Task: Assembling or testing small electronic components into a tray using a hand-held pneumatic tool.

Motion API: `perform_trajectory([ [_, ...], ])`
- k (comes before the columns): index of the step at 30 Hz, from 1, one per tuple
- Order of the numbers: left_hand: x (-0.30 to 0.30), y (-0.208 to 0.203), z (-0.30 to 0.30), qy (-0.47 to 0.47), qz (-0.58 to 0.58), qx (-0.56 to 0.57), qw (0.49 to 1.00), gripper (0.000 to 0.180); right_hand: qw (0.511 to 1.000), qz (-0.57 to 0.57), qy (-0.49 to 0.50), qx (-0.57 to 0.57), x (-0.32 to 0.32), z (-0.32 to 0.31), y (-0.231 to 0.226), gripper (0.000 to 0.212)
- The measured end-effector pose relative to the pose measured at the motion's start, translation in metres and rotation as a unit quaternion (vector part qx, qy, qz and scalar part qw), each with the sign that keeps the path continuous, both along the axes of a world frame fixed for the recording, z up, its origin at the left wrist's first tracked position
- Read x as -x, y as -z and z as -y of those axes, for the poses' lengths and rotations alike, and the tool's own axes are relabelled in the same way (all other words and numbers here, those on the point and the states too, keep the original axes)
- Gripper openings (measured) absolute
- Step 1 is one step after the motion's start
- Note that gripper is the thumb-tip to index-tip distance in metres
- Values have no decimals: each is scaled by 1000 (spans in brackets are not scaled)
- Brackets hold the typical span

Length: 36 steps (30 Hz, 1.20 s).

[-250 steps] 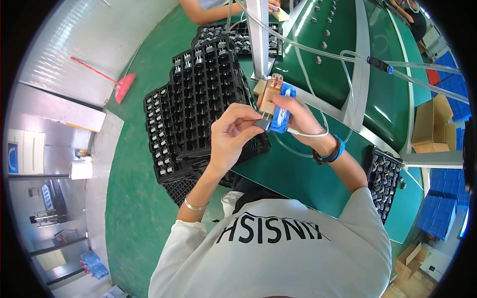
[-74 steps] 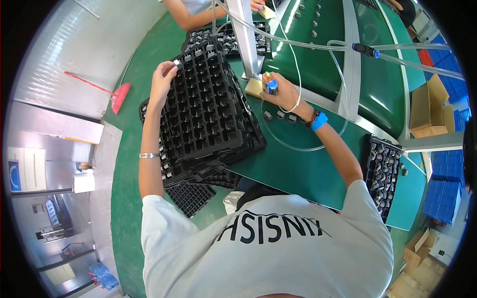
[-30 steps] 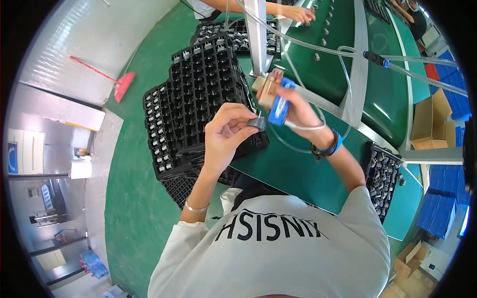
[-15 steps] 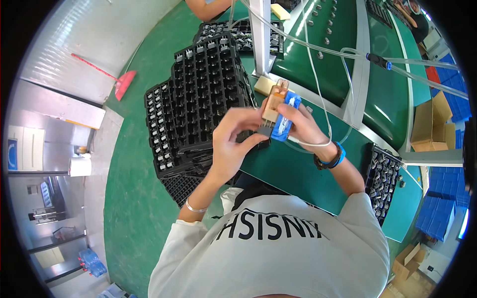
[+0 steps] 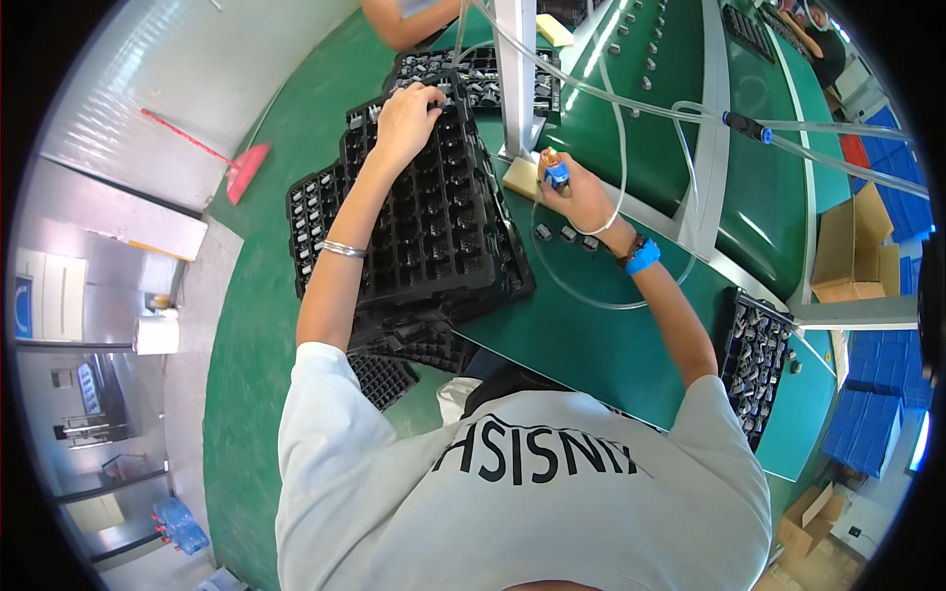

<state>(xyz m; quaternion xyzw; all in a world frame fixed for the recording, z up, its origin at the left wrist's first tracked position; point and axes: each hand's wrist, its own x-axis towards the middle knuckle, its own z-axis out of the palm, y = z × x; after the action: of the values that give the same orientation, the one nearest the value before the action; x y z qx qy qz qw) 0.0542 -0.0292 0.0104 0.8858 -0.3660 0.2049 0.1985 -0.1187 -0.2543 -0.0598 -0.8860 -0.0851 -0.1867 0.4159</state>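
My left hand [image 5: 406, 126] reaches over the far end of a black compartment tray [image 5: 419, 222]. Its fingers are bent together at the far row, where small grey metal parts sit; whatever lies between the fingertips is hidden. In my closed right hand [image 5: 583, 200] is a blue handheld tool [image 5: 558, 174] with an amber, brassy tip, pointing up and away. A thin clear tube [image 5: 591, 303] loops on the green table beneath this hand. Several small grey parts [image 5: 569, 234] lie just below it, and a pale yellow block [image 5: 521, 178] is beside its fingers.
A lower tray of parts [image 5: 313, 222] stands left. Another filled tray [image 5: 754, 369] lies right, and one more [image 5: 478, 79] at the back. A white post [image 5: 517, 74] rises behind the table, with hoses crossing from it. A co-worker's arm [image 5: 414, 25] is at the far edge.
My hands have parted. The left moved from the tool and a small dark block to the tray's far end; the right drew back slightly and turned the tool, still gripping it.
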Motion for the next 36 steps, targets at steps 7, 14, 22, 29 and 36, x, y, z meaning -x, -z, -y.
perform_trajectory([
  [7, -14, -1, 11, -27, -68, -88, 993, 18, 1000, 8, 20, 6, 1, 2, 6, 44],
  [14, -24, 7, 14, -41, -110, -27, 993, 18, 998, -35, 34, -37, -9, 4, 13, 47],
  [22, 80, -41, -11, 145, -481, 409, 762, 16, 967, 27, 253, 33, -52, 107, 17, 36],
  [29, 176, -39, -26, 143, -439, 449, 765, 25, 943, 51, 315, 94, -63, 149, 39, 43],
  [36, 207, -30, -13, 200, -428, 512, 717, 26, 909, 3, 14, -417, -18, 39, -31, 23],
])
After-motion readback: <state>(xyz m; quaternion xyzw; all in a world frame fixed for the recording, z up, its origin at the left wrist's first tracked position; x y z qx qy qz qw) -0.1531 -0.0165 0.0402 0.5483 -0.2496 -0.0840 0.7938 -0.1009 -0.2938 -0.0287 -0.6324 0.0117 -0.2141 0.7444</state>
